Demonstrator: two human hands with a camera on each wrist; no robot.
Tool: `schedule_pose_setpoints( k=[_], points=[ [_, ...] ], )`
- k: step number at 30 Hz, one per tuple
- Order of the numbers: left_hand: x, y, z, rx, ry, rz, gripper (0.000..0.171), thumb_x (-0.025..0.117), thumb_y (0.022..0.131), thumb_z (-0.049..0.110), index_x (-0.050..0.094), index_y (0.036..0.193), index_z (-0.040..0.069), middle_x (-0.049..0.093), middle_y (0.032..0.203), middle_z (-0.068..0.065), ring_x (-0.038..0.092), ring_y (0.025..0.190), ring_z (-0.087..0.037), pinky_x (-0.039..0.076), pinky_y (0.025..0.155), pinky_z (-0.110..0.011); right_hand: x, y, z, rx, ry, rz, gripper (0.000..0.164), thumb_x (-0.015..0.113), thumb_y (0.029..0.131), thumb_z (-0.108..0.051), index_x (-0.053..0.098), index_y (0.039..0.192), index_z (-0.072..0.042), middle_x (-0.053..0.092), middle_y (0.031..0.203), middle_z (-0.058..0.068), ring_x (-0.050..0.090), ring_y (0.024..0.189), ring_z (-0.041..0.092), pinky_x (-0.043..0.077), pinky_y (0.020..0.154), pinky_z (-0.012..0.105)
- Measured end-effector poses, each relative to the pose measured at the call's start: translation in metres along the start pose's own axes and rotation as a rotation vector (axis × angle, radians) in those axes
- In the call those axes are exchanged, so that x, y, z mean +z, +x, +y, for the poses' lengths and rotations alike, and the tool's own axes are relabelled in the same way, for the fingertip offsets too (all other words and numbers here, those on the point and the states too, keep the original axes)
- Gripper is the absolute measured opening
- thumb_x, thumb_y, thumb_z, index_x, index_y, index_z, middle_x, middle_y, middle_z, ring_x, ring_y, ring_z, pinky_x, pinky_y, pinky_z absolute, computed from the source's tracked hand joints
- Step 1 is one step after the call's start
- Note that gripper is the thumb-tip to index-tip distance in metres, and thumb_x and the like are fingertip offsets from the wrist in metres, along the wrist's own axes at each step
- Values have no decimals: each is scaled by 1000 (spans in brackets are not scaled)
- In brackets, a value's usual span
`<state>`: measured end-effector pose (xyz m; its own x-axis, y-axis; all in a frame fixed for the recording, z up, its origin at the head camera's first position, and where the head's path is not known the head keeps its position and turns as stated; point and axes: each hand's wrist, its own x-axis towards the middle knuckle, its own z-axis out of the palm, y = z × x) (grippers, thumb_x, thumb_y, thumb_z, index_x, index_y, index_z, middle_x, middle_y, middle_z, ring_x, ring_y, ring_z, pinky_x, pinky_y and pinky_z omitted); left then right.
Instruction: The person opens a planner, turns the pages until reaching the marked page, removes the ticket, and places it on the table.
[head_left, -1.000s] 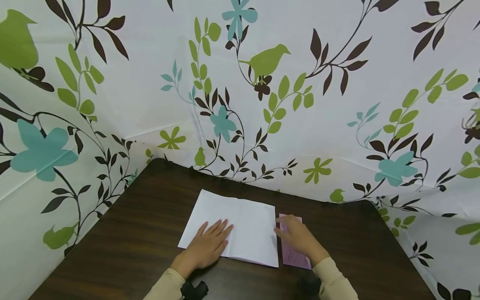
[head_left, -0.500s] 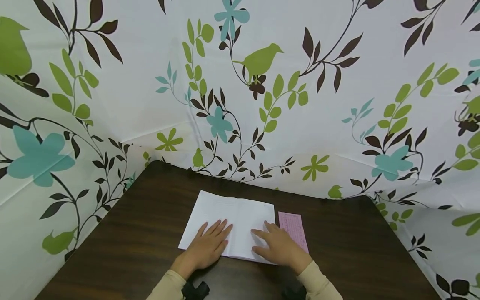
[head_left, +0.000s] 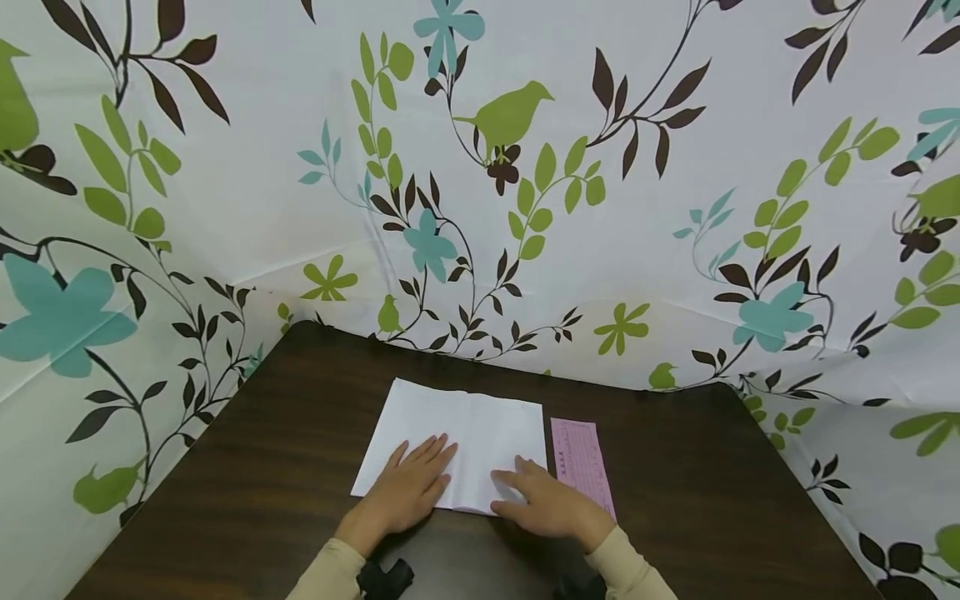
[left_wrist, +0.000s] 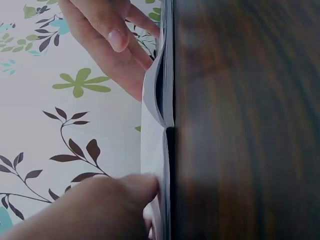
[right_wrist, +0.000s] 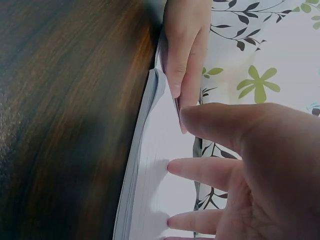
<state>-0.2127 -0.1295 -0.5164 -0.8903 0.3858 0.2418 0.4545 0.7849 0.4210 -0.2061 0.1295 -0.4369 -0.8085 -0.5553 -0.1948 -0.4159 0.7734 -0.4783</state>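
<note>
An open notebook point(head_left: 495, 425) with white lined pages lies on the dark wooden table point(head_left: 247, 467). My left hand point(head_left: 408, 485) rests flat on its left page, fingers spread toward the far edge. Over the right page is my right hand point(head_left: 546, 502), fingers extended and apart, fingertips at the paper. In the right wrist view the fingers point(right_wrist: 200, 170) of that hand reach to the lined page point(right_wrist: 155, 185), the thumb held off. The left wrist view shows the notebook's page edges point(left_wrist: 167, 75) bulging up beside the fold.
A pink printed slip of paper point(head_left: 581, 458) lies just right of the notebook, partly behind the right hand. Behind the table hangs a white cloth point(head_left: 600, 217) patterned with leaves, birds and flowers. It also covers the left side.
My right hand has moved left from above the pink slip onto the notebook's right page, uncovering most of the slip. The left hand stays on the left page.
</note>
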Motion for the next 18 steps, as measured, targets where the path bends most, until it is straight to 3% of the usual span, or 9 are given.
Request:
schedule_pose_setpoints(
  k=[2, 5, 8, 10, 12, 18],
  points=[
    [-7, 1, 5, -75, -35, 36, 50, 52, 108, 29, 52, 151, 5, 43, 160, -20, 36, 150, -39, 13, 118, -72, -1, -1, 1, -3, 16, 5, 55, 61, 103, -41, 61, 142, -3, 40, 154, 37, 34, 147, 52, 31, 114, 68],
    [-21, -1, 11, -260, -79, 110, 56, 56, 106, 28, 49, 149, -6, 40, 156, -32, 34, 147, -49, 13, 112, -79, 1, -2, 2, -10, 43, 4, 53, 61, 103, -40, 63, 141, -3, 40, 154, 36, 34, 147, 51, 31, 115, 68],
    [-38, -2, 13, -442, -108, 182, 67, 55, 106, 34, 39, 149, -15, 39, 150, -41, 34, 141, -57, 23, 104, -81, 2, -4, 2, -18, 58, 12, 51, 61, 103, -39, 64, 139, -3, 41, 154, 35, 35, 147, 50, 30, 115, 67],
    [-50, -2, 11, -528, -124, 196, 75, 53, 106, 39, 33, 149, -19, 39, 146, -44, 34, 137, -61, 29, 97, -81, 1, -4, 3, -26, 60, 21, 50, 61, 104, -38, 64, 138, -2, 42, 153, 35, 36, 146, 50, 30, 115, 67],
    [-61, -3, 8, -576, -141, 185, 79, 51, 106, 42, 29, 149, -21, 38, 143, -47, 35, 133, -64, 33, 92, -82, -1, -5, 4, -32, 58, 28, 49, 61, 104, -37, 65, 137, -2, 43, 152, 35, 37, 146, 51, 30, 115, 67],
    [-83, -1, -6, -622, -323, 115, 83, 44, 108, 44, 20, 148, -24, 31, 142, -53, 33, 132, -70, 35, 103, -76, -4, -6, 6, -39, 64, 31, 49, 61, 104, -36, 65, 137, -1, 44, 152, 36, 37, 146, 52, 30, 115, 68]
  ],
)
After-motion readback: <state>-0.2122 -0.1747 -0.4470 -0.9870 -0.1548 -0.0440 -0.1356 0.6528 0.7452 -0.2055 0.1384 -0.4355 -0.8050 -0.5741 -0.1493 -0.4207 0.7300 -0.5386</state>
